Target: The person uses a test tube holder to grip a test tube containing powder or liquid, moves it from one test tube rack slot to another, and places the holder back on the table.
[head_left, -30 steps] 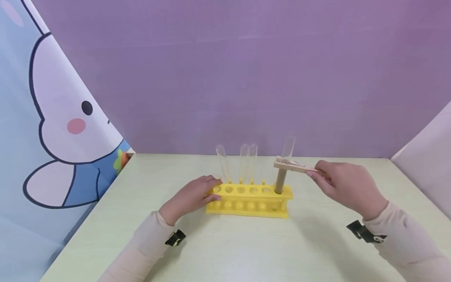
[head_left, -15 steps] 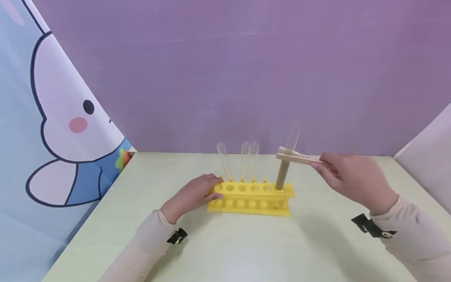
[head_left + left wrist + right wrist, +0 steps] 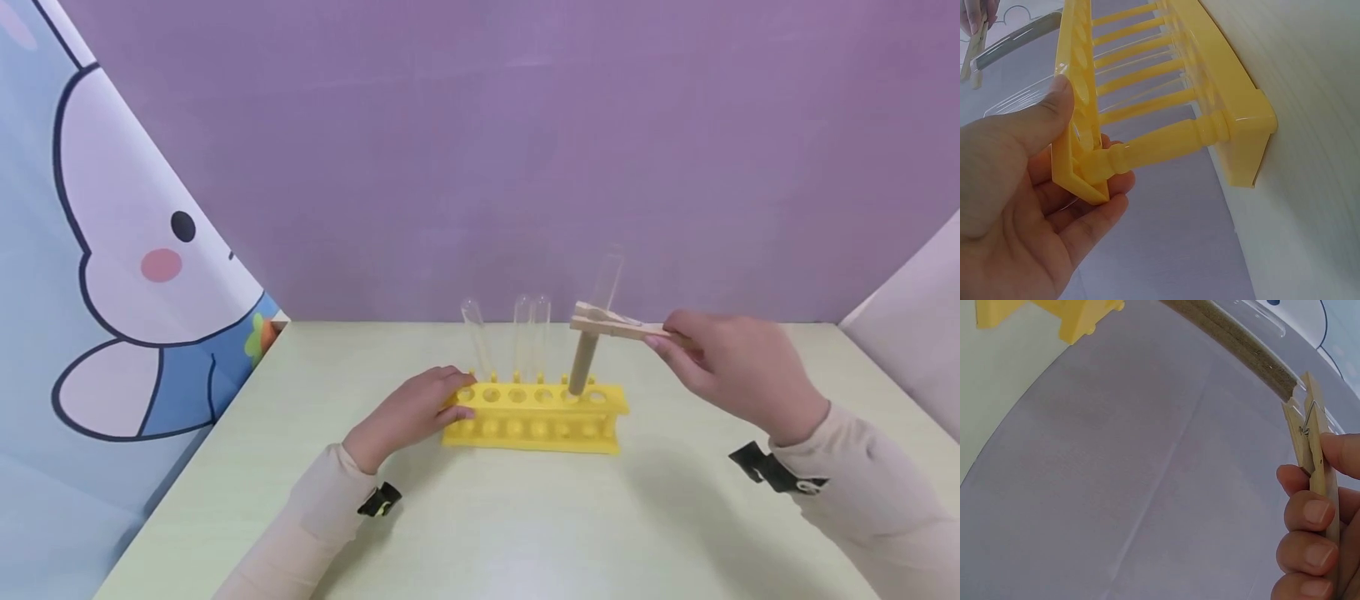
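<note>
My right hand [image 3: 738, 371] grips the handle of a wooden test tube clamp [image 3: 618, 325]. The clamp's tip pinches a glass test tube [image 3: 585, 360], which leans to the right at its top. Grey-brown grainy matter [image 3: 1241, 350] fills the tube's lower part in the right wrist view. The tube's bottom overlaps the second hole from the right of a yellow test tube rack [image 3: 555, 402]. At the rack's left end, my left hand [image 3: 411, 414] holds the top plate, thumb in front and fingers behind, as the left wrist view [image 3: 1079, 156] shows.
Several clear test tubes [image 3: 522, 333] stand upside down on pegs along the rack's back, the leftmost tube [image 3: 474, 325] tilted. The pale table [image 3: 510, 517] ends at a purple backdrop [image 3: 480, 167]. A cartoon-printed cloth [image 3: 120, 250] hangs at left.
The clamp has lifted the filled test tube up out of the rack's rightmost hole and moved it left over the neighbouring hole. My left hand has kept its hold on the rack.
</note>
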Available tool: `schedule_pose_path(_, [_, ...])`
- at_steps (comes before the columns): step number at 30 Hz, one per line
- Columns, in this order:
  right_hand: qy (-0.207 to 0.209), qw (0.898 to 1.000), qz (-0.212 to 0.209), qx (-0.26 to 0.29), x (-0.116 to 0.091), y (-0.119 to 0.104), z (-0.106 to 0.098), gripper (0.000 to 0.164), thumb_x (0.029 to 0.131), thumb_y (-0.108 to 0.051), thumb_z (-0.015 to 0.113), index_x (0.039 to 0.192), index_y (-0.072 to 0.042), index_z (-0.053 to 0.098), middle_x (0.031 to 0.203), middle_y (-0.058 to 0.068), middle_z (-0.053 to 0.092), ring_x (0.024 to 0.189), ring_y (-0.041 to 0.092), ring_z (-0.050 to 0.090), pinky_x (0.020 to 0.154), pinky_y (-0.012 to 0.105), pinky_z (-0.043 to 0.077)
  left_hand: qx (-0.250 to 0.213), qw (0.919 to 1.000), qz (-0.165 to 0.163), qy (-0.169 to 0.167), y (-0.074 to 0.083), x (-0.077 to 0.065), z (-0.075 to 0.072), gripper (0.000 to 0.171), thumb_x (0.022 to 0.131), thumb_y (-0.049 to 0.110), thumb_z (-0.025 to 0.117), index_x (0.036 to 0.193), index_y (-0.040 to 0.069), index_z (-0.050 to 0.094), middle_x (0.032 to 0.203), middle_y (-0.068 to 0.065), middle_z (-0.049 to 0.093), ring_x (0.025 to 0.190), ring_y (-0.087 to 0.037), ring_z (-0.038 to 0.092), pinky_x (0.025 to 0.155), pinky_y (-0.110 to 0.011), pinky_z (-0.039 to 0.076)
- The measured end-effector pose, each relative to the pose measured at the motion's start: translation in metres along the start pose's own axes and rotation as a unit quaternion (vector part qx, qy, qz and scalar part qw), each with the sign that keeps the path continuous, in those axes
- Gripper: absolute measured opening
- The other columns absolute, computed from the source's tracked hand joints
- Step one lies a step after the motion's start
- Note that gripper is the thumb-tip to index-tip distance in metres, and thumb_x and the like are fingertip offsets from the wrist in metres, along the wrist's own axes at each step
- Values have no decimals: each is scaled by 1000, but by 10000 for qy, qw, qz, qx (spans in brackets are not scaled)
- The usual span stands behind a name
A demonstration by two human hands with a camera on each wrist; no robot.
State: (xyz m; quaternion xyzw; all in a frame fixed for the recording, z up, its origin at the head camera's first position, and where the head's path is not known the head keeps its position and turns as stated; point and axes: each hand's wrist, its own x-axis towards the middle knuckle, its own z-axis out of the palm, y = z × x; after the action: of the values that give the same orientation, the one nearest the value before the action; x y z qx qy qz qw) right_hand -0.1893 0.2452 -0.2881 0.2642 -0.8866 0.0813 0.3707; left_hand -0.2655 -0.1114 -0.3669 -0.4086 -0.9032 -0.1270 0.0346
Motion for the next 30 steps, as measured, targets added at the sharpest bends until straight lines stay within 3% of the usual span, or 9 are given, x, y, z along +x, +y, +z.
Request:
schedule_pose_path(10, [-136, 9999, 69, 81, 7, -8, 1, 26, 91, -36, 59, 72, -17, 59, 51, -17, 31, 44, -2, 21, 38, 20, 21, -77, 9998, -104, -132, 4, 5, 2, 46, 88, 28, 66, 125, 2, 57, 113, -7, 61, 98, -19, 58, 89, -35, 48])
schedule_pose_path(14, [-166, 9998, 40, 118, 10, -11, 3, 28, 92, -38, 58, 73, -17, 60, 51, -17, 32, 44, -1, 22, 38, 20, 21, -85, 9999, -103, -89, 5, 5, 2, 46, 88, 28, 66, 125, 2, 58, 111, -7, 62, 96, -19, 57, 88, -34, 48])
schedule_pose_path(22, [-206, 9995, -25, 253, 14, -16, 14, 20, 86, -27, 64, 71, -17, 57, 51, -16, 31, 43, 0, 23, 38, 19, 21, -32, 9998, -150, -94, 3, 4, 0, 46, 88, 27, 67, 125, 1, 57, 112, -8, 62, 98, -20, 58, 89, -35, 48])
schedule_pose_path(30, [-334, 9991, -58, 258, 22, -16, 17, 23, 90, -31, 61, 73, -16, 59, 51, -15, 33, 43, 0, 23, 37, 20, 21, -26, 9999, -157, -20, 3, 2, -4, 45, 88, 25, 67, 124, 1, 57, 111, -8, 62, 97, -20, 58, 88, -35, 49])
